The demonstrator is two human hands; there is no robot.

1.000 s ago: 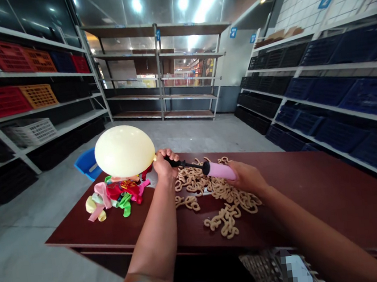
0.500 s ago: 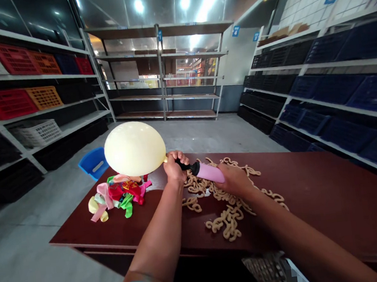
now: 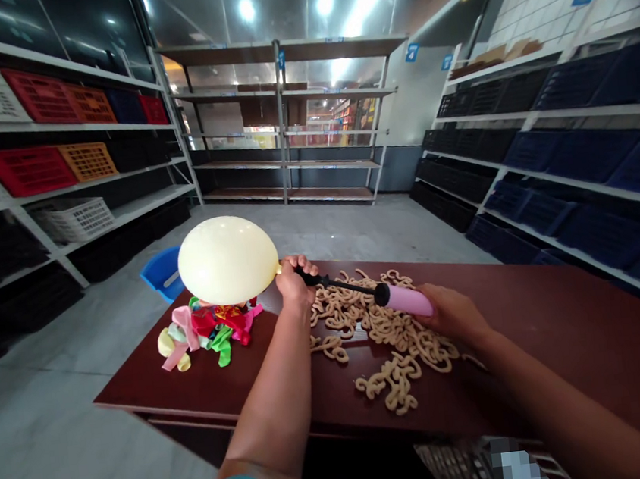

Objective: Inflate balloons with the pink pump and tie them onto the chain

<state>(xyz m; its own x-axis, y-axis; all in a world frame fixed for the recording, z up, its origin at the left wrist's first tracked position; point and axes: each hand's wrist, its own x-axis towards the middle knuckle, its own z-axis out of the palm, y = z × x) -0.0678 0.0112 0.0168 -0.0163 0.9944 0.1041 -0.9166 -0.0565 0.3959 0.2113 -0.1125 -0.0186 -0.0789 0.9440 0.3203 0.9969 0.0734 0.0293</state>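
A pale yellow inflated balloon (image 3: pixel 228 260) sits on the nozzle end of a balloon pump (image 3: pixel 409 299). My left hand (image 3: pixel 297 278) is closed around the pump's black nozzle end and the balloon's neck. The pump's pink barrel is in the grip of my right hand (image 3: pixel 453 313), and the thin black rod between the two hands is drawn out. Below the pump, a pile of beige twisted, rope-like pieces (image 3: pixel 392 377) lies on the table. Limp balloons (image 3: pixel 209 329) in several colours are heaped under the inflated one.
The dark red-brown table (image 3: pixel 532 301) reaches far to the right. A blue chair (image 3: pixel 162 274) stands behind its left end. Shelves with crates (image 3: pixel 30 169) line the left side, and dark blue bins (image 3: pixel 585 151) fill the right-hand racks.
My right hand has pulled the pink barrel right and away from my left hand, exposing the black rod. My left hand keeps its hold at the balloon's neck. The view has shifted slightly.
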